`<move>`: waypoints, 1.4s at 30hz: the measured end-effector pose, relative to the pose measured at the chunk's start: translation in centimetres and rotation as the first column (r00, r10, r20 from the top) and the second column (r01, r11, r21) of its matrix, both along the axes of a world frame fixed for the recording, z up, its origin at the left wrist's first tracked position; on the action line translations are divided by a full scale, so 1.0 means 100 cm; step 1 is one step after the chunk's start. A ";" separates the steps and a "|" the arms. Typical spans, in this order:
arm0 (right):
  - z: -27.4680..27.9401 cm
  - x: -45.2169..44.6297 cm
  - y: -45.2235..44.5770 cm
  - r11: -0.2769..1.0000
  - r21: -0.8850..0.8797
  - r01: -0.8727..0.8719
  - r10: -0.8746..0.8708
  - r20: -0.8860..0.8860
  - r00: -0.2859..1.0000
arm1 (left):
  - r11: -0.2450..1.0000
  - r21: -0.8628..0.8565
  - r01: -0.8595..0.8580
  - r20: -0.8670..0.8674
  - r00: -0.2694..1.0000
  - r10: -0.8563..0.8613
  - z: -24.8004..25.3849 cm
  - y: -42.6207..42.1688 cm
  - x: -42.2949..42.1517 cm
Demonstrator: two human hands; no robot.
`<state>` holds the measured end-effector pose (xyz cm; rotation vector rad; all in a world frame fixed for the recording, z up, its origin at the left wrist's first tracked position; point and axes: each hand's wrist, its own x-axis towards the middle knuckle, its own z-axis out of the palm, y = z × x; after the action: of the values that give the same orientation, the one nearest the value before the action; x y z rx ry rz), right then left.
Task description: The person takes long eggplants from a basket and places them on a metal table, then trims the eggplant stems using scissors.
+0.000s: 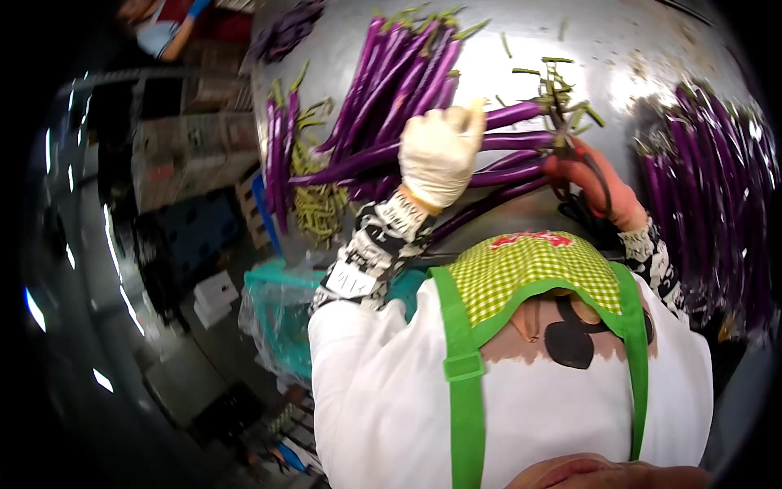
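My left hand point(442, 155), in a white glove, is closed around long purple eggplants point(513, 142) that lie across the metal table. In an orange-pink glove, my right hand point(599, 183) grips black-handled scissors point(559, 122), whose blades are at the stem ends of these eggplants. Cut green stem pieces point(590, 114) lie scattered beyond the blades. A large pile of eggplants point(391, 77) with green stems rests beyond my left hand.
Bagged eggplants point(717, 196) lie at the right. Several eggplants point(281, 151) and a heap of green trimmings point(318, 213) are near the table's left edge. Below stands a teal crate point(281, 314) with plastic film. Another person point(159, 33) is at the top left.
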<state>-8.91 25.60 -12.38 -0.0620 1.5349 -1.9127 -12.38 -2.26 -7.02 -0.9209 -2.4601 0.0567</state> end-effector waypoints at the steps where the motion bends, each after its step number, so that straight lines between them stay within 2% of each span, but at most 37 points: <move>1: 0.003 0.000 -0.001 1.000 -0.013 0.007 -0.007 -0.007 1.000 | 0.999 -0.036 -0.007 -0.012 1.000 0.006 0.001 0.002 0.001; 5: 0.003 0.013 -0.011 0.984 -0.108 0.143 -0.144 -0.007 0.990 | 0.998 -0.061 -0.017 -0.021 1.000 0.016 -0.006 0.006 -0.001; 8: -0.011 0.015 -0.003 0.995 -0.041 0.094 -0.092 0.045 0.995 | 0.990 -0.111 -0.090 0.067 0.993 0.098 -0.006 0.013 0.000; 11: -0.024 0.024 0.005 0.984 0.145 0.105 -0.091 -0.100 0.991 | 0.986 -0.139 -0.094 0.126 0.986 0.112 -0.003 0.017 -0.001; 14: -0.028 0.032 0.013 0.983 0.127 0.136 -0.147 0.087 0.985 | 0.972 -0.197 -0.129 0.152 0.975 0.160 -0.002 0.016 -0.007; 16: -0.016 0.038 0.016 0.985 0.066 0.160 -0.165 0.076 0.983 | 0.987 -0.107 -0.123 0.202 0.969 0.143 -0.005 0.010 -0.011; 17: -0.017 0.035 0.021 0.996 0.042 0.081 -0.086 0.123 0.989 | 0.982 -0.123 -0.144 0.208 0.964 0.168 0.002 0.013 -0.012; 18: -0.031 0.043 0.021 0.979 -0.143 0.147 -0.132 0.109 0.985 | 0.977 -0.148 -0.156 0.169 0.969 0.180 -0.003 0.010 -0.014; 20: -0.047 0.049 0.027 0.991 -0.092 0.102 -0.101 0.014 0.995 | 0.971 -0.170 -0.167 0.165 0.967 0.195 -0.009 0.006 -0.014; 23: -0.033 0.044 0.022 0.994 -0.109 0.023 -0.029 -0.052 0.998 | 0.976 -0.187 -0.116 0.164 0.975 0.147 -0.010 0.004 -0.012; 26: -0.022 0.035 0.021 0.999 -0.007 -0.041 0.040 -0.123 0.992 | 0.973 -0.214 -0.087 0.133 0.984 0.118 -0.007 0.008 -0.006; 27: -0.021 0.033 0.020 0.994 -0.095 -0.056 0.049 -0.080 0.996 | 0.974 -0.209 -0.083 0.141 0.983 0.114 -0.008 0.008 -0.003; 30: -0.011 0.030 0.022 0.997 -0.062 -0.049 0.046 -0.048 0.998 | 0.970 -0.217 -0.110 0.174 0.973 0.149 -0.010 0.007 0.002; 32: -0.003 0.030 0.023 0.996 0.086 -0.033 0.046 -0.160 0.986 | 0.950 -0.258 -0.175 0.206 0.951 0.231 -0.013 0.006 0.008; 33: 0.001 0.030 0.022 0.988 0.156 -0.021 0.054 -0.215 0.975 | 0.948 -0.263 -0.181 0.252 0.935 0.249 -0.012 0.007 0.009; 36: 0.009 0.036 0.019 0.969 0.241 0.050 -0.040 -0.046 0.998 | 0.933 -0.222 -0.283 0.557 0.748 0.359 -0.002 0.020 0.017; 37: 0.013 0.038 0.018 0.970 0.210 0.118 -0.126 0.025 0.992 | 0.929 -0.175 -0.325 0.648 0.672 0.358 -0.004 0.021 0.021; 38: 0.007 0.038 0.019 0.967 0.194 0.165 -0.167 -0.006 0.986 | 0.936 -0.081 -0.342 0.672 0.675 0.305 -0.013 0.022 0.026; 40: -0.009 0.039 0.020 0.954 0.154 0.257 -0.250 -0.065 0.966 | 0.919 -0.019 -0.395 0.688 0.662 0.299 -0.029 0.028 0.032; 41: -0.007 0.040 0.021 0.948 0.158 0.275 -0.272 -0.040 0.961 | 0.915 0.018 -0.403 0.699 0.660 0.276 -0.040 0.029 0.033; 42: -0.011 0.041 0.020 0.946 0.162 0.280 -0.279 -0.030 0.960 | 0.913 -0.043 -0.406 0.706 0.635 0.315 -0.046 0.030 0.029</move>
<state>-4.83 27.63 -13.44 0.2353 1.7782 -1.9905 -9.47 0.78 -11.65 -0.3937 -3.2902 -0.3784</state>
